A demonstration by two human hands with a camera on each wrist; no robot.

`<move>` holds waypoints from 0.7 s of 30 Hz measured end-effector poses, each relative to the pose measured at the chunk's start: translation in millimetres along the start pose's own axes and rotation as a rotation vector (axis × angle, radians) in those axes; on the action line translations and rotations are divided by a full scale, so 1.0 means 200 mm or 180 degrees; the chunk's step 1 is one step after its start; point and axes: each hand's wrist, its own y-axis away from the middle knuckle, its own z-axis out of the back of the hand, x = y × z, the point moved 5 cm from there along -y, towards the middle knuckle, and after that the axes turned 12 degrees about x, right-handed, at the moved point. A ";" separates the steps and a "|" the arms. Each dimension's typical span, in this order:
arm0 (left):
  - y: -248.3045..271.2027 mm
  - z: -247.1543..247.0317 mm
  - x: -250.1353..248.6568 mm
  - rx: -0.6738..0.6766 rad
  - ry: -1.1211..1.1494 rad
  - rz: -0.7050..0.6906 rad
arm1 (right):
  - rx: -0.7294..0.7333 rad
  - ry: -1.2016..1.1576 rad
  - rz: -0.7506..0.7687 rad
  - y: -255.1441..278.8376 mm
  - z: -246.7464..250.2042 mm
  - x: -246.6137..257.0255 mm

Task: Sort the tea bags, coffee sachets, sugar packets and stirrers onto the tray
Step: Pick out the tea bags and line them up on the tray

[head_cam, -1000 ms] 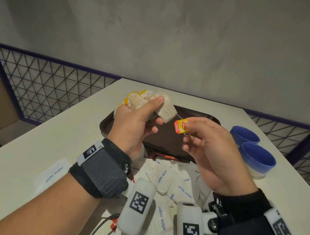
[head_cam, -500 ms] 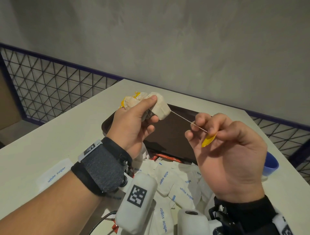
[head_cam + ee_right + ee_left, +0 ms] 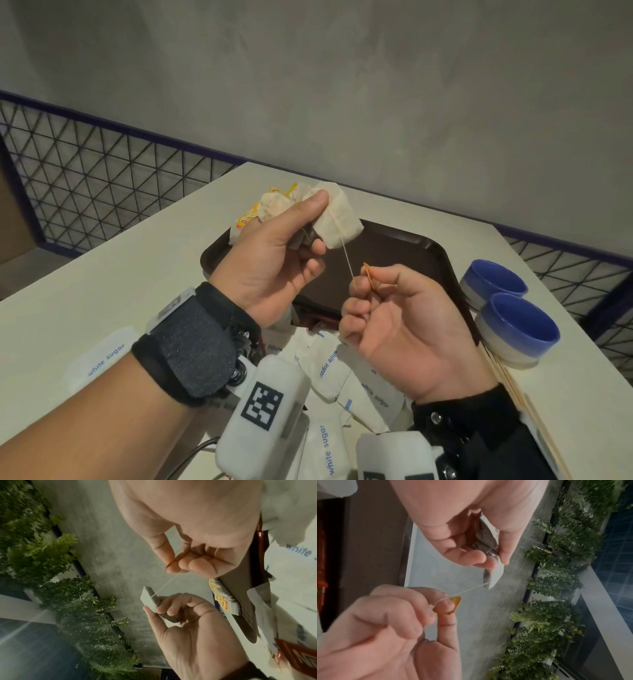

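The left hand point(image 3: 274, 260) was curled around a bunch of tea bags point(image 3: 337, 216), with the thumb pressed on top, and it held them up in the air above the brown tray point(image 3: 404, 253). A thin string point(image 3: 346, 255) ran from one tea bag down to the right hand point(image 3: 397, 329). The right hand pinched the little yellow tag point(image 3: 370, 277) at the end of the string between its thumb and finger, and its other fingers were curled in. The string looked pulled tight between the two hands.

Under the hands lay a pile of white sugar packets point(image 3: 337, 366) on the white table point(image 3: 68, 301), just in front of the tray. One more sugar packet point(image 3: 102, 359) lay by itself near the left arm. Two blue bowls point(image 3: 513, 329) sat beside the tray on the right, touching each other. Some thin wooden stirrers point(image 3: 520, 404) lay next to the near bowl.
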 end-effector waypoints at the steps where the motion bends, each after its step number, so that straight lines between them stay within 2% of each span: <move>1: 0.00 -0.01 0.01 0.0106 -0.0099 0.0067 | -0.0018 -0.0037 0.0035 0.00 0.00 0.01; 7: 0.03 -0.07 0.08 0.0946 -0.0916 0.0625 | 0.0110 -0.0033 0.0270 0.00 0.01 0.05; 9: 0.04 -0.08 0.10 0.1102 -0.1136 0.0751 | 0.0183 -0.0043 0.0317 0.01 0.02 0.08; 15: 0.05 -0.08 0.12 0.1121 -0.1511 0.0828 | 0.0172 0.0595 0.0449 0.04 0.03 0.13; 19: 0.04 -0.06 0.11 0.1078 -0.1840 0.0696 | -0.0140 0.1291 0.0840 0.07 0.03 0.18; 21: 0.03 -0.05 0.11 0.1035 -0.1898 0.0677 | -0.0161 0.1410 0.0951 0.09 0.01 0.20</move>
